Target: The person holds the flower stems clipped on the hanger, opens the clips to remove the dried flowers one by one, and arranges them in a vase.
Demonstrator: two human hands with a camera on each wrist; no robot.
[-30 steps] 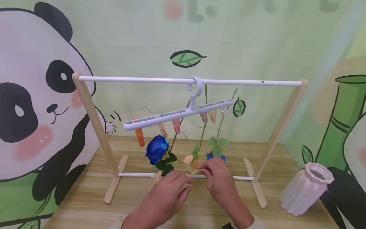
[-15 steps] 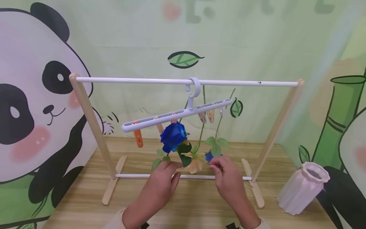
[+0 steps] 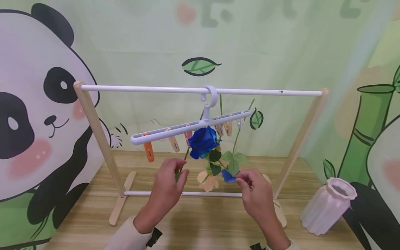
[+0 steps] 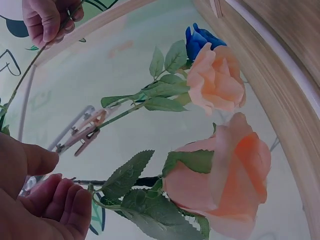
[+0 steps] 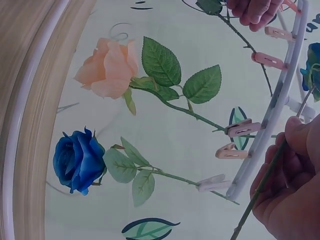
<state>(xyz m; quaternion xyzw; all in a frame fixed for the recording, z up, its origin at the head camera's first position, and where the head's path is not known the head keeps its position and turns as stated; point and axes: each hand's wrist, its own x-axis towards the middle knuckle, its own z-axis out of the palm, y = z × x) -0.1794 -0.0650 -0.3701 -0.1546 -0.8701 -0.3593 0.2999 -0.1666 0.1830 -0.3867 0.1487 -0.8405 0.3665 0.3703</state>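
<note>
My right hand [image 3: 257,191] pinches the thin green stem of a blue rose [image 3: 203,142], whose bloom stands up in front of the grey hanger [image 3: 168,132]. The left hand [image 3: 165,184] is beside the stem of a hanging peach rose [image 4: 220,185], thumb and fingers apart around it. That bloom is hidden behind the left hand in the head view. A pink clip [image 5: 270,60] on the hanger holds its stem. Farther right, another peach rose [image 5: 107,67] and a blue rose [image 5: 79,160] hang head down from clips.
The hanger hooks over the white top rod [image 3: 140,89] of a wooden-legged rack and tilts down to the left. An orange clip [image 3: 149,152] and a pale pink clip [image 3: 174,144] hang at its left. A white vase [image 3: 328,208] stands at the right.
The blue rose in my right hand has moved right across the hanger. My left hand has risen and shifted left to the clipped rose's stem. The camera view has shifted slightly.
</note>
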